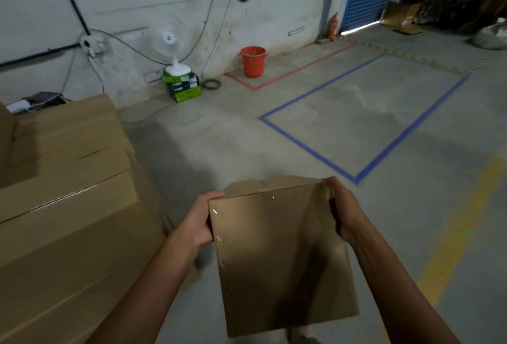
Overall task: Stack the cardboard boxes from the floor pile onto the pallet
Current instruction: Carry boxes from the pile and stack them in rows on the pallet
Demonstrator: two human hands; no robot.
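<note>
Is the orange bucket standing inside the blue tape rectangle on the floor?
No, the orange bucket stands by the wall behind the red tape line, outside the blue tape rectangle.

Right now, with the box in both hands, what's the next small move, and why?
Probably turn left toward the cardboard stack. The left hand and right hand grip the cardboard box by its side edges, off the floor, and no pallet shows ahead, only floor with a blue taped outline.
</note>
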